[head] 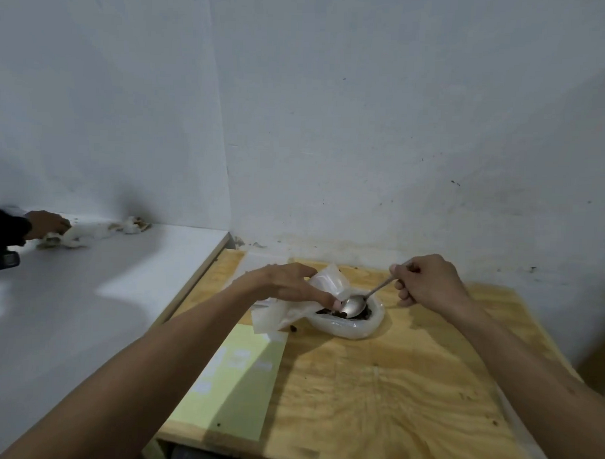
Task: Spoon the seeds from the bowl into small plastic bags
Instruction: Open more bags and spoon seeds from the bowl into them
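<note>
Two bare hands work at frame centre on grainy plywood table (374, 396): the left hand (285, 283) pinches a crinkled translucent plastic bag (277, 314) beside the round white bowl (352, 329) of dark seeds (366, 314), while the right hand (426, 281) grips a slim metal spoon (355, 305), handle slanting up-right.

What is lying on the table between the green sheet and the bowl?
In the head view, one stray dark seed lies on the bare wood between the green sheet and the bowl, beside the plastic bag under the left hand.
</note>
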Available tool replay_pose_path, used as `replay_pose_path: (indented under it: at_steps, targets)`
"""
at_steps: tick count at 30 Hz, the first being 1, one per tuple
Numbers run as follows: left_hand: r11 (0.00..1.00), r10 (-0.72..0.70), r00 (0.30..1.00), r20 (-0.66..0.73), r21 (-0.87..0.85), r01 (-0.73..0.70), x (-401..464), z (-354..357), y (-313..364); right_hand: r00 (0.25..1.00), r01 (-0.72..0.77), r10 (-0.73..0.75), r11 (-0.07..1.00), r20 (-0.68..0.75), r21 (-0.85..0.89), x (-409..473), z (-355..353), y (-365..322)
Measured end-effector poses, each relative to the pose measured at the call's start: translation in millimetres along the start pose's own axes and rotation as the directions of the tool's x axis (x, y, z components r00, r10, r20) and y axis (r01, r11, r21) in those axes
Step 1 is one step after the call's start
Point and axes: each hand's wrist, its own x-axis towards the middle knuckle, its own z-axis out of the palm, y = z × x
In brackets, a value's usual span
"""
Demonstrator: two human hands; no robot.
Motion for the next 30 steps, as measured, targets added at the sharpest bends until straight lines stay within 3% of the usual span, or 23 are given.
replay_pose_path:
  at_steps: [2,5,9,11,14,17,19,22,26,30]
  targets:
    - [0.999,-0.027,1.000,-0.011,0.017,0.027,-1,3,1,0.988,0.137,-0.147,0.979,-0.054,-0.150,-4,0,-2]
    - [0.999,-0.012,0.998,-0.064,-0.044,0.010,2,7,1,0.924,0.280,-0.367,0.843,-0.109,-0.459,-7,-4,-5]
    - [0.994,0.034,0.987,-0.159,-0.095,-0.049,4,6,7,0.870,0.279,-0.472,0.713,-0.145,-0.643,-14,-2,-3]
    - [0.996,0.075,0.975,-0.209,-0.038,-0.085,4,5,14,0.882,0.215,-0.432,0.723,-0.188,-0.656,-15,2,4]
    - [0.987,0.146,0.953,-0.266,-0.021,-0.157,0,5,28,0.917,0.089,-0.280,0.836,-0.283,-0.541,-14,5,20]
    - [0.980,0.178,0.944,-0.279,-0.039,-0.196,-2,5,38,0.936,-0.047,-0.066,0.950,-0.345,-0.310,-15,8,33]
    - [0.982,0.170,0.950,-0.261,-0.034,-0.185,0,5,40,0.931,-0.182,0.130,0.975,-0.341,-0.125,-16,10,41]
    - [0.989,0.131,0.963,-0.235,-0.038,-0.144,4,6,35,0.892,-0.317,0.357,0.931,-0.276,0.179,-17,15,53]
    - [0.994,0.082,0.974,-0.209,-0.052,-0.094,3,12,20,0.870,-0.360,0.448,0.863,-0.207,0.354,-17,22,59]
    - [0.983,0.079,0.972,-0.221,-0.145,-0.112,1,12,6,0.873,-0.338,0.433,0.869,-0.225,0.362,-10,13,52]
